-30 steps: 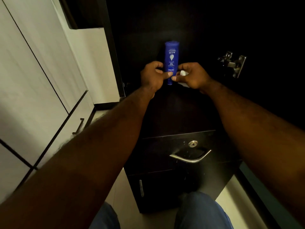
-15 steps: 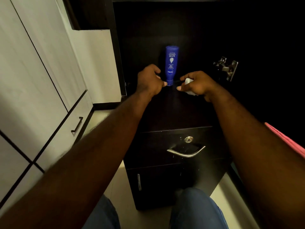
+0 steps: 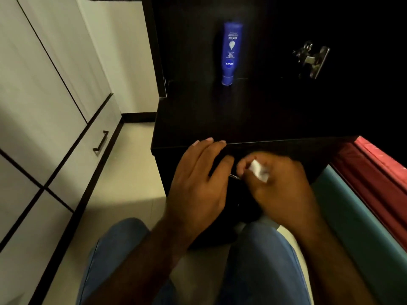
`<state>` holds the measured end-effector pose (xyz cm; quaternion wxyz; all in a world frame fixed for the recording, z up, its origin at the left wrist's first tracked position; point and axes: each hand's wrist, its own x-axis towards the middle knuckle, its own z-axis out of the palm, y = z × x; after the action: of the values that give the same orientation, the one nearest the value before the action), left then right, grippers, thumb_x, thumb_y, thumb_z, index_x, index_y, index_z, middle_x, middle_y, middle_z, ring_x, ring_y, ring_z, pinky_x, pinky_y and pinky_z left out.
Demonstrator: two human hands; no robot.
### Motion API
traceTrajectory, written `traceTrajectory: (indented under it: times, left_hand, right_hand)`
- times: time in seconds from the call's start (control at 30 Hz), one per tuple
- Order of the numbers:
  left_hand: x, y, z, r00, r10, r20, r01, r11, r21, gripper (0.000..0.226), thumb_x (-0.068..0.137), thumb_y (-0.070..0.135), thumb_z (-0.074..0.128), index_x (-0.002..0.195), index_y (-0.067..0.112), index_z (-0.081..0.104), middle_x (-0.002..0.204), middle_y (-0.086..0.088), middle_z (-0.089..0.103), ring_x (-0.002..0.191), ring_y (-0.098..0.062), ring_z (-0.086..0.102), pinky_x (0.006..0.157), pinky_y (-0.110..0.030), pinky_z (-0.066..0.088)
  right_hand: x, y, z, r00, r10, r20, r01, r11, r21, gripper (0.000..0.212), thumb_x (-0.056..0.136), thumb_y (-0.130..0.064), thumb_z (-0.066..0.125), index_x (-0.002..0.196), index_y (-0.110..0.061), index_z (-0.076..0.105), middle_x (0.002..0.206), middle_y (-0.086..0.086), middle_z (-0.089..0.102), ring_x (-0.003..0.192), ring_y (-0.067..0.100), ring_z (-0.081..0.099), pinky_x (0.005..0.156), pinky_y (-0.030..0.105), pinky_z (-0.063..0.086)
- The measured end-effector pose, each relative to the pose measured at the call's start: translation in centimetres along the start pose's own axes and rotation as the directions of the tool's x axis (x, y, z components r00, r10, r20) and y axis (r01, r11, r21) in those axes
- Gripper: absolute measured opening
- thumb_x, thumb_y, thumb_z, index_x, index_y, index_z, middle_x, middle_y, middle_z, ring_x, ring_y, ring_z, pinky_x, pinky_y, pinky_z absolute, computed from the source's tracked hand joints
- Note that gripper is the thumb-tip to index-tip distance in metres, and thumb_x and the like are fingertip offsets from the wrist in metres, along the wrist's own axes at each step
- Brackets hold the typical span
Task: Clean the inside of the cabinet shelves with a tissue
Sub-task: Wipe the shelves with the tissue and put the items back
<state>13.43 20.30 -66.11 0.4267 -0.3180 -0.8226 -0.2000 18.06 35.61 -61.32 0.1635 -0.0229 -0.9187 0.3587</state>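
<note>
So the tissue [image 3: 259,171] is a small white wad in the right hand [image 3: 279,183], with the fingers curled round it and only a bit of white poking out on the far side between thumb and fingers. That hand is low in front of the dark cabinet [image 3: 220,117], below its near edge, so the tissue isn't on the shelf at all. The left hand [image 3: 198,179] is just beside it, fingers straight and slightly spread, holding nothing, with its tips reaching the near edge of the shelf surface. There's a tiny glint of metal [image 3: 234,176] between the two hands, but I can't tell what it belongs to.

Inside the open cabinet space there's just one blue lotion bottle [image 3: 231,53], standing cap-down toward the far side, well apart from both hands. A metal hinge [image 3: 311,59] sits on the right inside. It's really dark in there, tbh.

White wardrobe fronts [image 3: 55,106] are on the left, and red cloth [image 3: 374,168] on the right.
</note>
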Motion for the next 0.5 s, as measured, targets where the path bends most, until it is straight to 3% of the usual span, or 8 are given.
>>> traceTrajectory:
  times: [0.1, 0.27, 0.4, 0.5]
  left_hand:
    - [-1.3, 0.4, 0.6, 0.999, 0.018, 0.038, -0.020, 0.998, 0.055, 0.025, 0.098, 0.015, 0.060, 0.120, 0.006, 0.068, 0.141, -0.018, 0.055, 0.137, -0.034, 0.045, 0.116, -0.047, 0.034]
    - [-1.9, 0.5, 0.8, 0.992, 0.009, 0.130, -0.020, 0.996, 0.082, 0.032, 0.102, 0.015, 0.053, 0.132, 0.010, 0.061, 0.152, -0.021, 0.041, 0.147, -0.036, 0.029, 0.121, -0.049, 0.021]
    - [-1.6, 0.4, 0.2, 0.992, -0.005, 0.125, -0.006, 0.996, 0.090, 0.039, 0.093, 0.015, 0.065, 0.132, 0.010, 0.060, 0.149, -0.018, 0.046, 0.145, -0.034, 0.034, 0.119, -0.050, 0.025]
    - [-1.2, 0.4, -0.5, 0.993, -0.010, 0.121, 0.000, 0.997, 0.083, 0.041, 0.091, 0.017, 0.067, 0.130, 0.009, 0.062, 0.146, -0.017, 0.050, 0.142, -0.032, 0.039, 0.119, -0.049, 0.027]
  right_hand:
    - [-0.6, 0.6, 1.0, 0.984, 0.119, 0.130, -0.082, 0.961, -0.263, 0.013, 0.095, -0.022, 0.059, 0.105, -0.026, 0.068, 0.100, -0.005, 0.065, 0.092, 0.009, 0.062, 0.083, 0.023, 0.051]
    - [-0.7, 0.5, 1.6, 0.985, 0.104, 0.136, -0.059, 0.952, -0.301, 0.011, 0.097, -0.022, 0.055, 0.100, -0.025, 0.066, 0.092, -0.006, 0.063, 0.084, 0.010, 0.062, 0.074, 0.021, 0.045]
    - [-0.1, 0.2, 0.3, 0.949, 0.179, 0.258, -0.072, 0.923, -0.378, 0.005, 0.094, -0.024, 0.059, 0.094, -0.027, 0.063, 0.089, -0.008, 0.062, 0.085, 0.013, 0.063, 0.081, 0.032, 0.055]
    - [-0.5, -0.3, -0.6, 0.921, 0.202, 0.332, -0.047, 0.907, -0.419, 0.005, 0.093, -0.028, 0.061, 0.090, -0.031, 0.060, 0.086, -0.008, 0.061, 0.081, 0.010, 0.061, 0.076, 0.029, 0.054]
